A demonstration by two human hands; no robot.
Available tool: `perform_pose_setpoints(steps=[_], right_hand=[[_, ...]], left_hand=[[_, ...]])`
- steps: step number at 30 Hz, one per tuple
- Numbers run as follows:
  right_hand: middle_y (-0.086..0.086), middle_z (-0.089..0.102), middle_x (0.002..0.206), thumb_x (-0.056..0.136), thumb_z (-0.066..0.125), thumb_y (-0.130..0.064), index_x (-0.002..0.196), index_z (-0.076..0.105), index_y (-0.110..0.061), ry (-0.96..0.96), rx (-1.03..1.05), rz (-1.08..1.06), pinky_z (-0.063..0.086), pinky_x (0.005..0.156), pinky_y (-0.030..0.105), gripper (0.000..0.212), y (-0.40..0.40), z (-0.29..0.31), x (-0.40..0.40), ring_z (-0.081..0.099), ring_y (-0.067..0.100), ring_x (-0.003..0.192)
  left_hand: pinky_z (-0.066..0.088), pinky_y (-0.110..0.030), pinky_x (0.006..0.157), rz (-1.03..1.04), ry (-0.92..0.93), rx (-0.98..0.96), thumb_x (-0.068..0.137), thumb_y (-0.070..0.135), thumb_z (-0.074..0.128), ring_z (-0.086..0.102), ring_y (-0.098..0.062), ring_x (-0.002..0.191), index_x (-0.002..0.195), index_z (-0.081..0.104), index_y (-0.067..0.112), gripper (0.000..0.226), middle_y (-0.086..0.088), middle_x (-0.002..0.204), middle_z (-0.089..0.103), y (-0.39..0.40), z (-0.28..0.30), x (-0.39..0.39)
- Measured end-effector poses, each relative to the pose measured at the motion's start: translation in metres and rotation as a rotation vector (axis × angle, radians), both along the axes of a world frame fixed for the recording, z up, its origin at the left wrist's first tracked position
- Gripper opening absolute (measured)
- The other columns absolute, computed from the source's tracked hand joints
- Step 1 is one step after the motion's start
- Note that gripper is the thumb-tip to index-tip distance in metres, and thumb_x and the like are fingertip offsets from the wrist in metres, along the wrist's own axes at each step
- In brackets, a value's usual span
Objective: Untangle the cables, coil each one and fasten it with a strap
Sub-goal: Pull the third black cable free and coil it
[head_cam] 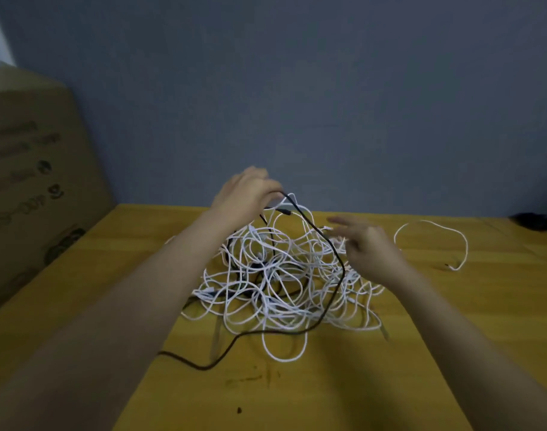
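A tangle of white cables [281, 275] lies heaped near the middle of the yellow table [390, 384], toward its far edge. The left hand [244, 194] pinches a black cable [328, 244] and lifts it above the heap. The right hand [368, 244] hovers at the heap's right side, fingers loosely spread, holding nothing. A cardboard box [33, 181] stands along the table's left edge.

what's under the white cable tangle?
Dark cable strands show through gaps in the white cable tangle, and the yellow table lies beneath. A black cable loops over the top, lifted by the left hand. Whatever else the pile covers is hidden.
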State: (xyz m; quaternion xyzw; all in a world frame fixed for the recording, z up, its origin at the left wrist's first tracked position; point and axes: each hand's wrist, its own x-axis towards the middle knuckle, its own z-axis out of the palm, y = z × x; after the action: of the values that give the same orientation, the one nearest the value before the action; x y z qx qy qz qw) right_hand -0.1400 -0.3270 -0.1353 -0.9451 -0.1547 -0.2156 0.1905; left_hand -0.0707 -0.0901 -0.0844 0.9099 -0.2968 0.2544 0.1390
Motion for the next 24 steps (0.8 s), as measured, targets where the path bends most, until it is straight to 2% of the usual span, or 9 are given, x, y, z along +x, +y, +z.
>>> perform_pose_setpoints(steps=[4,6,8,12,16,19,21,22,24], right_hand=[[-0.005,0.058,0.126,0.099,0.048,-0.025,0.135,0.048,-0.021,0.070,0.243,0.139,0.038,0.091,0.022,0.037,0.046,0.033,0.010,0.052,0.011,0.116],[-0.001,0.066,0.091,0.100,0.045,-0.024,0.121,0.058,-0.016,0.071,0.302,0.131,0.045,0.075,0.026,0.025,0.061,0.043,0.017,0.063,0.018,0.089],[-0.006,0.055,0.067,0.101,0.044,-0.018,0.103,0.065,-0.010,-0.018,0.407,0.091,0.048,0.067,0.029,0.023,0.065,0.053,0.024,0.057,0.014,0.065],[-0.015,0.047,0.071,0.100,0.046,-0.012,0.094,0.066,-0.005,-0.274,0.413,0.112,0.032,0.058,0.008,0.022,0.071,0.073,0.030,0.046,-0.004,0.062],[-0.018,0.047,0.067,0.098,0.047,-0.010,0.086,0.063,-0.008,-0.348,0.461,0.148,0.033,0.055,0.008,0.020,0.063,0.066,0.029,0.049,-0.006,0.062],[-0.008,0.055,0.064,0.095,0.049,-0.015,0.081,0.063,-0.015,-0.044,0.238,-0.058,0.036,0.056,0.023,0.020,0.036,0.041,0.039,0.050,0.004,0.058],[0.009,0.068,0.081,0.093,0.048,-0.017,0.087,0.069,-0.011,0.282,-0.012,-0.184,0.041,0.063,0.028,0.023,0.023,0.026,0.046,0.057,0.021,0.071],[0.011,0.071,0.093,0.092,0.047,-0.016,0.095,0.072,-0.011,0.354,-0.074,-0.215,0.047,0.070,0.029,0.025,0.022,0.021,0.048,0.061,0.025,0.081],[0.009,0.071,0.108,0.090,0.046,-0.012,0.108,0.072,-0.015,0.256,0.015,-0.226,0.052,0.080,0.032,0.032,0.030,0.021,0.053,0.065,0.028,0.094]], left_hand=[[0.039,-0.038,0.085,-0.107,-0.041,-0.023,0.097,0.030,0.052,0.048,-0.026,0.103,0.113,0.069,0.017,0.027,-0.010,0.098,0.057,-0.009,0.020,-0.008],[0.039,-0.037,0.084,-0.124,-0.041,-0.051,0.096,0.031,0.053,0.048,-0.023,0.098,0.107,0.069,0.015,0.025,-0.006,0.091,0.054,-0.007,0.025,-0.007],[0.038,-0.033,0.077,-0.128,-0.013,-0.133,0.096,0.032,0.054,0.047,-0.017,0.090,0.099,0.067,0.012,0.024,0.002,0.085,0.050,0.000,0.029,-0.003],[0.043,-0.037,0.071,-0.058,0.133,-0.160,0.097,0.029,0.052,0.053,-0.018,0.078,0.089,0.061,0.010,0.022,0.001,0.082,0.055,0.010,0.023,0.008],[0.040,-0.034,0.063,0.031,0.406,-0.177,0.100,0.028,0.045,0.059,-0.032,0.076,0.085,0.057,0.012,0.025,-0.008,0.078,0.059,0.018,-0.010,0.019],[0.045,-0.042,0.066,0.144,0.450,-0.103,0.104,0.035,0.033,0.059,-0.034,0.078,0.100,0.050,0.013,0.028,-0.012,0.087,0.060,0.022,-0.032,0.022],[0.040,-0.040,0.060,0.181,0.406,-0.054,0.104,0.036,0.033,0.057,-0.035,0.075,0.099,0.047,0.015,0.026,-0.013,0.085,0.059,0.024,-0.041,0.022],[0.037,-0.039,0.057,0.183,0.381,-0.049,0.104,0.035,0.033,0.057,-0.034,0.073,0.096,0.045,0.016,0.024,-0.012,0.081,0.058,0.025,-0.045,0.022],[0.034,-0.036,0.054,0.184,0.330,-0.029,0.104,0.034,0.033,0.056,-0.033,0.069,0.092,0.044,0.018,0.022,-0.009,0.075,0.056,0.027,-0.048,0.022]])
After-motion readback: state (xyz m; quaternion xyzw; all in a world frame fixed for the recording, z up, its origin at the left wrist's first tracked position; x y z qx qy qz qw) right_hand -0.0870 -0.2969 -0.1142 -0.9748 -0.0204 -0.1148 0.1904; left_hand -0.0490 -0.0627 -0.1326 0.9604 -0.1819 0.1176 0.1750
